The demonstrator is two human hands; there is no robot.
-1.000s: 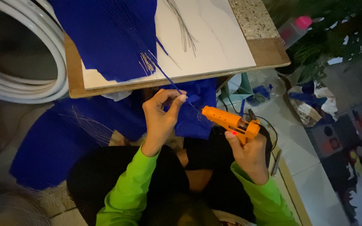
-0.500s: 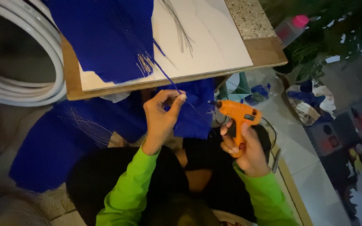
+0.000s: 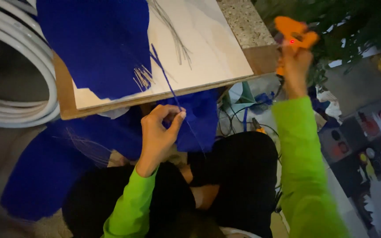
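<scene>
- Where the green sleeves (image 3: 128, 207) come up from six o'clock, the person sits with black-clad legs (image 3: 239, 176) folded beneath the view.
- The left hand (image 3: 158, 132) is near centre, just toward seven o'clock, its thumb and fingers pinched shut on a thin blue strip (image 3: 166, 81).
- That strip runs up toward eleven o'clock from the pinch, crossing the board's (image 3: 67, 105) near edge to end on the white sheet (image 3: 208, 48).
- Blue cloth (image 3: 45, 172) hangs below the board at eight o'clock and spreads over the lap; a smaller fold of it lies just right of the left hand.
- At three o'clock from centre, cables (image 3: 243, 114) and small bits lie on the floor beside the knee.
- More blue cloth covers the sheet at eleven o'clock, with a fringe of pale strands (image 3: 143, 77) at its lower edge.
- White tubing (image 3: 9, 105) coils at nine to ten o'clock, beside the board.
- The right hand (image 3: 295, 66) is raised at two o'clock, closed around an orange glue gun (image 3: 294, 35), blurred, in front of green leaves (image 3: 353, 26).
</scene>
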